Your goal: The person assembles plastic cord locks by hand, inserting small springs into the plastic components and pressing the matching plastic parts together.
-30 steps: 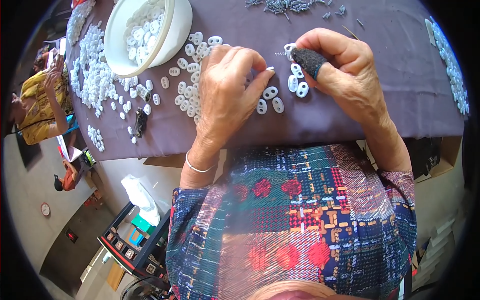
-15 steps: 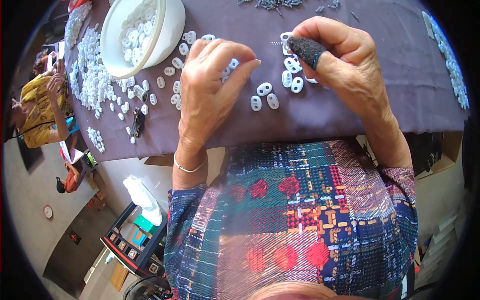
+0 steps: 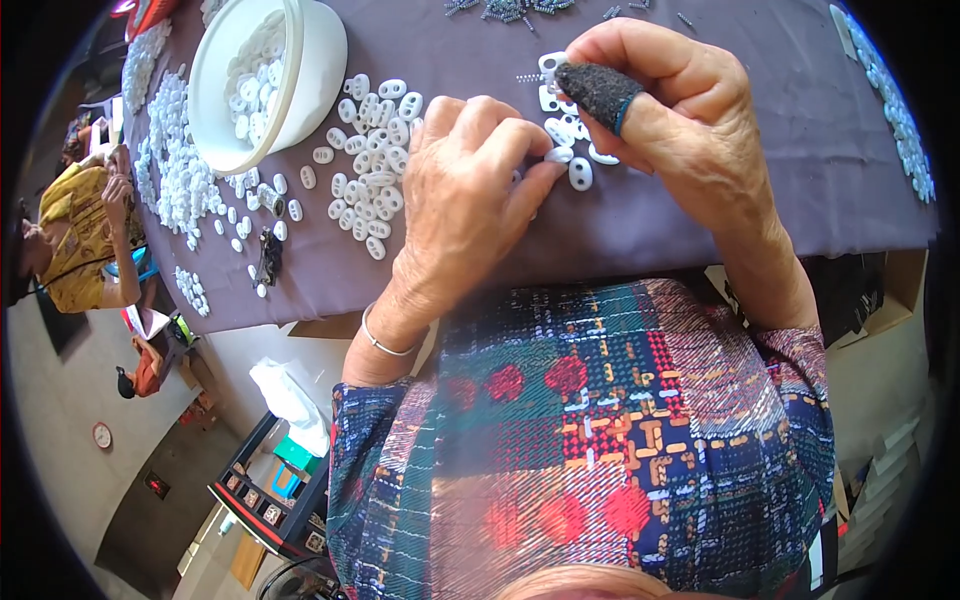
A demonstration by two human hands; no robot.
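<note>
My right hand (image 3: 680,110) is raised over the cloth, its thumb wearing a black finger cover with a blue edge. Thumb and forefinger pinch a thin metal spring (image 3: 529,78), which juts out to the left. Close behind it shows a white oval two-holed plastic piece (image 3: 551,63); whether it is held or lying there I cannot tell. My left hand (image 3: 465,180) bends low, thumb and forefinger closed around the edge of another white piece (image 3: 558,155). Beside those fingertips lies a loose two-holed piece (image 3: 580,174). The left palm hides part of the cloth.
A heap of white two-holed pieces (image 3: 370,165) lies left of my left hand. Beyond stands a white tub (image 3: 318,90) holding more. Small springs (image 3: 520,8) are scattered at the far edge. Smaller white parts (image 3: 175,150) spread far left. Another person (image 3: 85,230) sits off left.
My left hand has moved right and down to the loose pieces, uncovering the heap on its left. My right hand keeps its pinch on the spring. The whole view has shifted slightly.
</note>
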